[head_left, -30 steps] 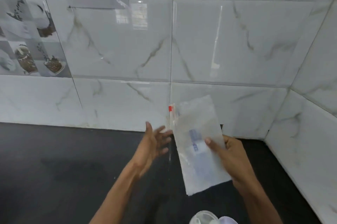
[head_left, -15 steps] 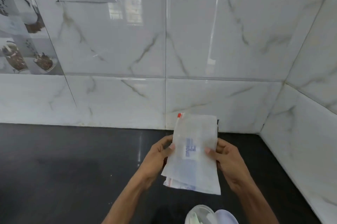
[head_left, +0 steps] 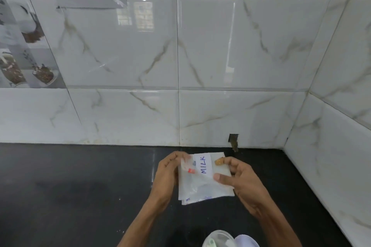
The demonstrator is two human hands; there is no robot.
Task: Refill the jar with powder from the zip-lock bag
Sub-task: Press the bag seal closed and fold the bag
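1. The left hand is gripping the left edge of the zip-lock bag, with its fingers curling round the edge close to the red slider.
2. The right hand is pinching the bag's right edge. The thumb is pressing on the front and a fingertip is showing at the top corner.
3. The bag is being held between both hands over the black surface, in front of the tiled wall. Several layers are showing at its lower edge.
4. A white label reading "MILK" is facing the camera and running lengthwise up the bag.
5. A clear round container, probably the jar, is sitting at the bottom edge of view with a pale lid just beside it. The frame is cutting both off.
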